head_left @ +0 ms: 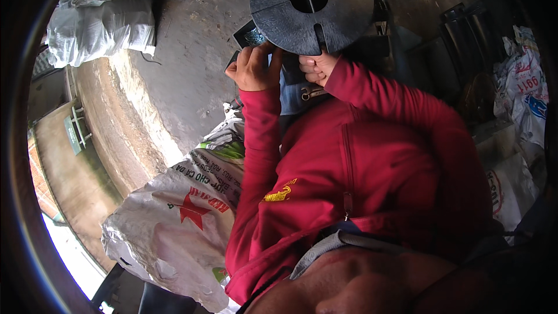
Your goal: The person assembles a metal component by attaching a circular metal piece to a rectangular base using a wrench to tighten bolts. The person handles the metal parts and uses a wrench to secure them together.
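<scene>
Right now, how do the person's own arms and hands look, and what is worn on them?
Both arms are covered by long red sleeves of a zipped jacket, with a small yellow emblem on its chest. The left sleeve and the right sleeve reach to the wrists, where the cuffs sit snugly. The left hand and the right hand are bare: no gloves, and no rings or watch can be seen.

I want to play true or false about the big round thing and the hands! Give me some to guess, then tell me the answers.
1. The round disc is dark grey. True.
2. The disc has no hole. False: a round hole sits in its middle.
3. Both sleeves are red. True.
4. The right hand lies flat on the floor. False: it is curled at the disc's lower edge.
5. The left hand is at the disc's edge. True.
6. The white sacks are black. False: white with printing.
</scene>
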`<act>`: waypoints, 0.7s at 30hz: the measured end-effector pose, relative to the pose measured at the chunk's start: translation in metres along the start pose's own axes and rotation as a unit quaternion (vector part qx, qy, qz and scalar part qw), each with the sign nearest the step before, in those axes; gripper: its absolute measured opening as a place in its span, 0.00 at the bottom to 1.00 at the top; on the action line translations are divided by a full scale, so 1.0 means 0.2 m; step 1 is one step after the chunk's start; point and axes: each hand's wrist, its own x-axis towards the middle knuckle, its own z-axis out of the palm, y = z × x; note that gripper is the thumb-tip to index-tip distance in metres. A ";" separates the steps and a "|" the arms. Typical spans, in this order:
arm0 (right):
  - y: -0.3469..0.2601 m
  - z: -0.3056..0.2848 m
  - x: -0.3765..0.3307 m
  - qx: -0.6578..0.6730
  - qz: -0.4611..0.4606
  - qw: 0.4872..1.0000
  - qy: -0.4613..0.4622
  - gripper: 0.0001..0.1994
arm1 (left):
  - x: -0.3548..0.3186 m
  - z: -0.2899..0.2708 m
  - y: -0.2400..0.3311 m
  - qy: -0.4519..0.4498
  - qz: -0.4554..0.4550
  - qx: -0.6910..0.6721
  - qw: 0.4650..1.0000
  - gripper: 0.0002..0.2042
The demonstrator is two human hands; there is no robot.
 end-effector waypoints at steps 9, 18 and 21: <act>0.04 0.01 0.04 -0.039 -0.091 0.994 0.037 0.14 | 0.03 -0.04 0.01 -0.009 0.008 -0.049 0.999 0.07; 0.01 0.07 0.00 0.007 -0.092 0.994 0.051 0.15 | 0.03 -0.05 0.06 -0.011 -0.013 -0.053 0.998 0.07; 0.03 0.03 0.02 0.025 -0.081 0.996 0.023 0.14 | 0.01 -0.02 0.02 -0.011 -0.006 -0.069 0.998 0.08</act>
